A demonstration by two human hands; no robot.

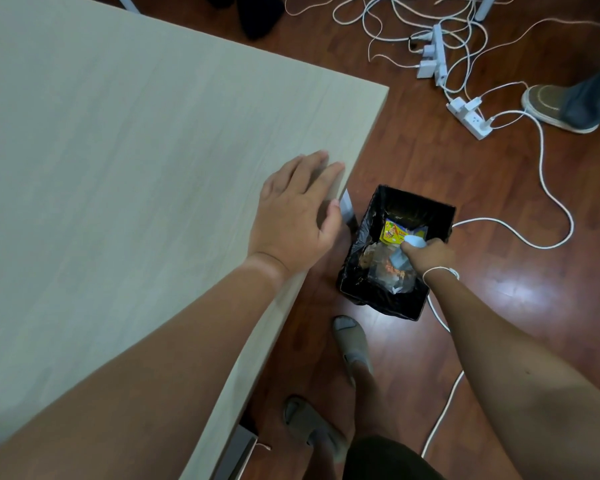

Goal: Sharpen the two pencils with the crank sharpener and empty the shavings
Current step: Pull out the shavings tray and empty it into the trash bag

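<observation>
Nearest the camera: two feet in tan sandals on the red-brown wood floor, with a white cable running past them.

Left hand: lies flat, palm down, on the pale wood-grain surface at its right edge. Fingers straight and together, tips close to the corner; thumb hangs over the edge. It holds nothing.

Right hand: reached down to the right of the left hand, below surface level, over the open top of a bin standing on the floor. Fingers are curled round a small pale blue-white object, held tipped down into the bin. Probably the sharpener's shavings tray, but most of it is hidden by the fingers and blurred. A white string circles the wrist.

Bin: rectangular, lined with a black bag. Inside, beneath the hand, a yellow printed wrapper, crumpled clear plastic and some orange-brown scraps.

Beyond the hand, further across the floor: two white power strips with plugs, a tangle of white cables and another person's shoe with a trouser leg at the right frame edge.
</observation>
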